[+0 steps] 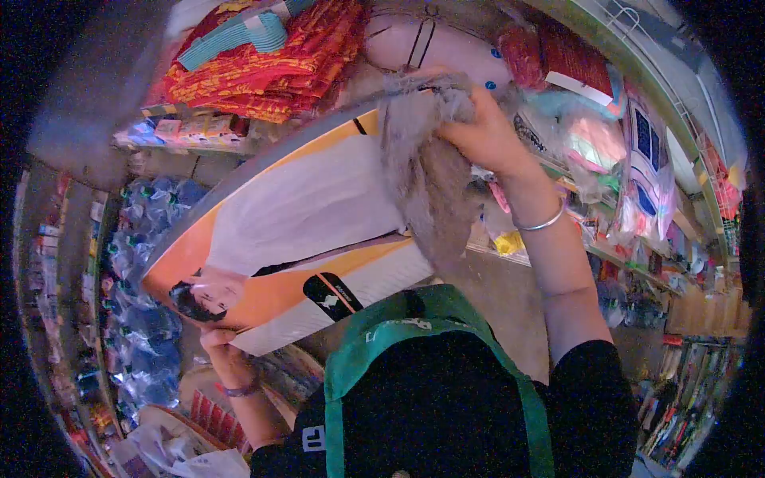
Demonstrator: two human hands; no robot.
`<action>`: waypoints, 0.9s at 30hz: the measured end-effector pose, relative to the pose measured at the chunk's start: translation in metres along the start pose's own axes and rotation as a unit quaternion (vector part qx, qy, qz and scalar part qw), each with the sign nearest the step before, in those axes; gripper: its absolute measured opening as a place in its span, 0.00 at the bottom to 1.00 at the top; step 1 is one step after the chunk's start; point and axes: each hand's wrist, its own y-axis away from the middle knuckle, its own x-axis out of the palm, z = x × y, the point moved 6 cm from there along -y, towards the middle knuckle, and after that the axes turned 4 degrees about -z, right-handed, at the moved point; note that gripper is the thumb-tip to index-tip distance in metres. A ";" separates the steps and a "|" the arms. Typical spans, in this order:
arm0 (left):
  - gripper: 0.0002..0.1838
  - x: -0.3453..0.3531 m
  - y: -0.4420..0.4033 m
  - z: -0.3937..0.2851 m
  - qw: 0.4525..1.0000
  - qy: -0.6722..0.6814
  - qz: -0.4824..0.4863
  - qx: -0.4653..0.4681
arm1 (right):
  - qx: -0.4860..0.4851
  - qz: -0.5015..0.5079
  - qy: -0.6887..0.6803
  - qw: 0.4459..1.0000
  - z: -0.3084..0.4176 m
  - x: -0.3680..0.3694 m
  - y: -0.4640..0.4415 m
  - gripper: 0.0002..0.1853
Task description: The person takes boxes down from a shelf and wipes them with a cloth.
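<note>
A large flat box (303,199) with orange, white and grey printing and a picture of a person is held up at a tilt in front of me. My left hand (217,338) grips its lower left corner, the fingers mostly hidden behind it. At the upper right end, my right hand (478,131) is closed on a crumpled grey cloth (426,167), which lies over the box's end and hangs down beside it. A silvery bangle circles my right wrist.
Red and orange patterned fabric (263,68) lies folded on a shelf above. Wrapped plastic bottles (147,295) are stacked at the left. Bagged goods (594,139) fill shelves on the right, with a metal shelf edge (637,64) above them.
</note>
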 end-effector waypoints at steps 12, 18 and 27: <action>0.10 -0.011 0.006 0.003 0.996 0.023 -0.080 -0.039 | -0.005 0.036 0.012 0.999 0.005 0.011 0.024 0.24; 0.19 -0.020 0.003 0.017 0.982 0.167 0.016 -0.091 | 0.113 -0.137 0.100 0.979 -0.030 -0.005 0.034 0.20; 0.32 -0.086 0.006 0.067 0.982 -0.077 0.048 -0.166 | 0.238 -0.026 0.016 0.971 -0.023 -0.007 0.045 0.16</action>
